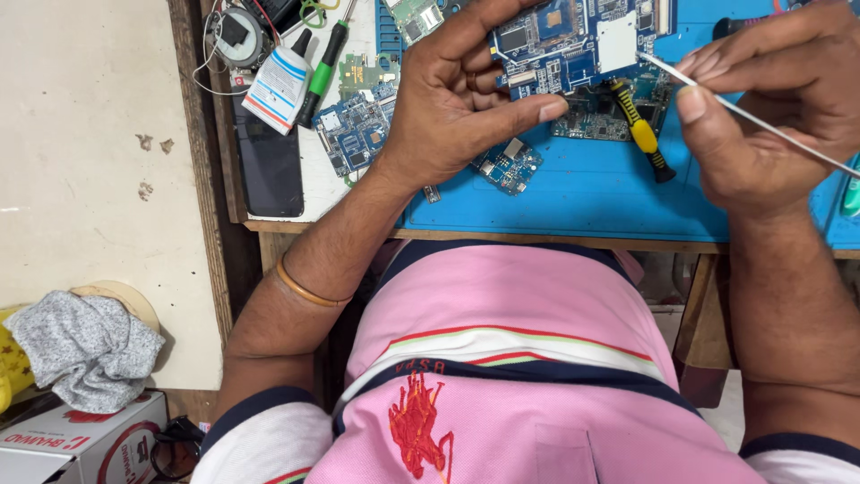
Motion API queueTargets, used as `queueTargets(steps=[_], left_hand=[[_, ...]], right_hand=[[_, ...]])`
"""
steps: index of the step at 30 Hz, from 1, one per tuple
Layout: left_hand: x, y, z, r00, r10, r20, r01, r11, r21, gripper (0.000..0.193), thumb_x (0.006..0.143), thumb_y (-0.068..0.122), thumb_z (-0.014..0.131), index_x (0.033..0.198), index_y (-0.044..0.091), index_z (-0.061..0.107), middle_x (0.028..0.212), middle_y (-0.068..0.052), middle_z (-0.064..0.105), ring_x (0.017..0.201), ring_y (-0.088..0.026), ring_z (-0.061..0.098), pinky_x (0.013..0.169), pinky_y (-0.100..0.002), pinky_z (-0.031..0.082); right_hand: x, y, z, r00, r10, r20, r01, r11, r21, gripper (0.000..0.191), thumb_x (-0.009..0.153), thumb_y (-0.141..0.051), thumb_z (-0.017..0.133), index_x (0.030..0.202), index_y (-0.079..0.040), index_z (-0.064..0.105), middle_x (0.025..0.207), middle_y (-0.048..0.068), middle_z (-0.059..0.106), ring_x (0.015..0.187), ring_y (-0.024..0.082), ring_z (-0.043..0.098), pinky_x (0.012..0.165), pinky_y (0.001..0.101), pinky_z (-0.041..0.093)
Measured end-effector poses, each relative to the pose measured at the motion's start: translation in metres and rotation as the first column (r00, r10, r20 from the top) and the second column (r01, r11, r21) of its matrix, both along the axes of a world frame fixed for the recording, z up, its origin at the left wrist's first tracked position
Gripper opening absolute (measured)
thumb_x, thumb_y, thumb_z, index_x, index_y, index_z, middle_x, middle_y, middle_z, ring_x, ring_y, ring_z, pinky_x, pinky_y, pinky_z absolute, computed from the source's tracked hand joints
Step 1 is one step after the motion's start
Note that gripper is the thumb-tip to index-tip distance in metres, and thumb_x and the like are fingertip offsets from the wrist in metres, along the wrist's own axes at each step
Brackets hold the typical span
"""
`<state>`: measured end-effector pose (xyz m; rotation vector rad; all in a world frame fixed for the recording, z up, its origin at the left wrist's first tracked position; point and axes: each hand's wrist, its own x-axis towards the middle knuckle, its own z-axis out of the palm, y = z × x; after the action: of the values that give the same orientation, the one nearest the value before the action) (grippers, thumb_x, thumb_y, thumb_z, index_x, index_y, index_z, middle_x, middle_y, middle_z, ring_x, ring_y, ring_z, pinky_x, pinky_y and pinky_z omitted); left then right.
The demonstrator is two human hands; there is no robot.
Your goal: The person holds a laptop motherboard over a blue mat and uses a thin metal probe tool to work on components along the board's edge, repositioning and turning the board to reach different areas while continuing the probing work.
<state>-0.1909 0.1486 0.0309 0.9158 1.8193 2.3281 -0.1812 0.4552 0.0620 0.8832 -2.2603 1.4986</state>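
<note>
The left hand (457, 99) pinches the blue rectangular circuit board (573, 40); the right hand (770, 99) grips thin metal tweezers (717, 94). Brace both wrists on the tabletop (573, 202), steadying the tip.

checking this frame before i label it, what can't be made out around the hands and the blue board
Head view only:
- Blue circuit board: its left part is hidden behind the left hand, and its top is cut off by the frame edge.
- Thin metal tool in the right hand: its far end runs off the right edge.
- Board components: too small to identify.
- Yellow-handled screwdriver: its tip is hidden under the board.
</note>
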Motion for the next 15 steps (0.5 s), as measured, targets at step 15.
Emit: queueTargets(steps=[15], left_hand=[[0.0004,0.0009,0.0053,0.999,-0.027,0.047,0.025,0.999,0.045,0.062,0.106,-0.003,0.083,0.151,0.016,0.046,0.140,-0.011,0.066,0.129,-0.017,0.069,0.106,-0.030,0.069]], right_hand=[[-0.0031,0.0061,-0.0067,0.999,-0.021,0.026,0.022,0.998,-0.061,0.018,0.105,-0.006,0.073,0.109,0.006,0.060,0.113,0.019,0.062,0.094,0.021,0.074,0.091,0.0325,0.070]])
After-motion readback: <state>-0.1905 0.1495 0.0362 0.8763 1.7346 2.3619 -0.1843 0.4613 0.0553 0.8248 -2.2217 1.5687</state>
